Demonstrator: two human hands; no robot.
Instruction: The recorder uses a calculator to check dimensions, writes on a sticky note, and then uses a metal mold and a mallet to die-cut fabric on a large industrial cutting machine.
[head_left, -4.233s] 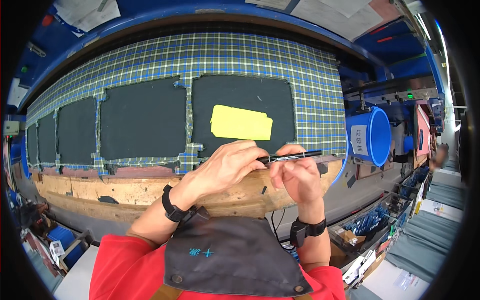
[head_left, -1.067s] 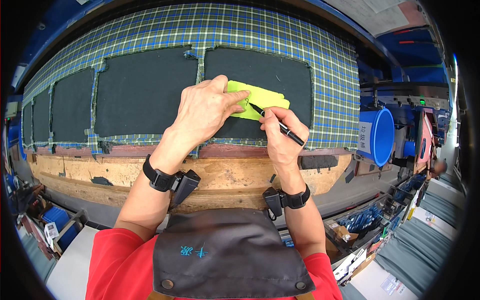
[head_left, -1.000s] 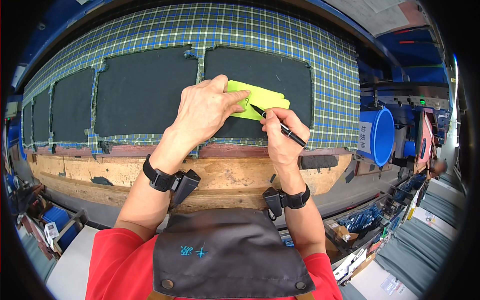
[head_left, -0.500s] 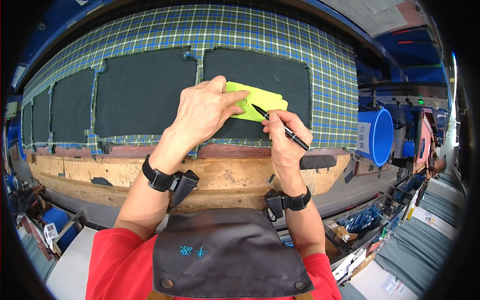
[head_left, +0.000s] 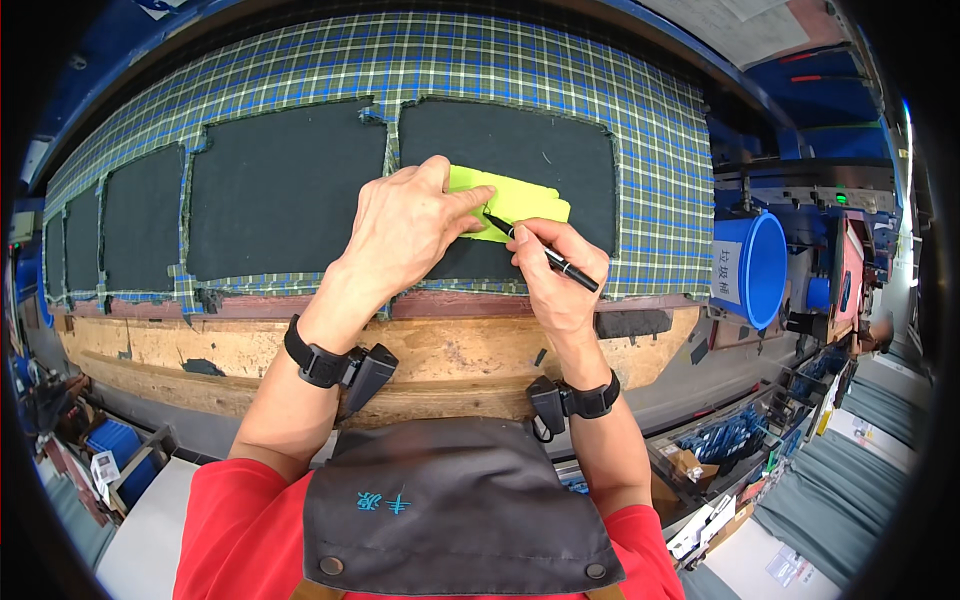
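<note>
A bright yellow-green piece of paper [head_left: 528, 202] with uneven edges lies on a dark cloth panel [head_left: 560, 135]. My left hand [head_left: 405, 215] rests on its left end, index finger and thumb apart and pressing it down. In my right hand [head_left: 560, 275] is a black marker pen [head_left: 560, 265], gripped between thumb and fingers. The pen's tip touches the paper close to my left index finger. A small dark mark shows at the tip, partly hidden.
Green, blue and white plaid cloth [head_left: 660, 180] surrounds several dark panels [head_left: 290, 190] along the table. A worn wooden edge [head_left: 440, 350] runs in front of me. Right of the table stands a blue bin [head_left: 762, 270]; racks with tools [head_left: 720, 435] lie beyond my right arm.
My right hand and the pen have shifted slightly left, and the tip is now nearer my left index finger. The left hand still presses on the paper.
</note>
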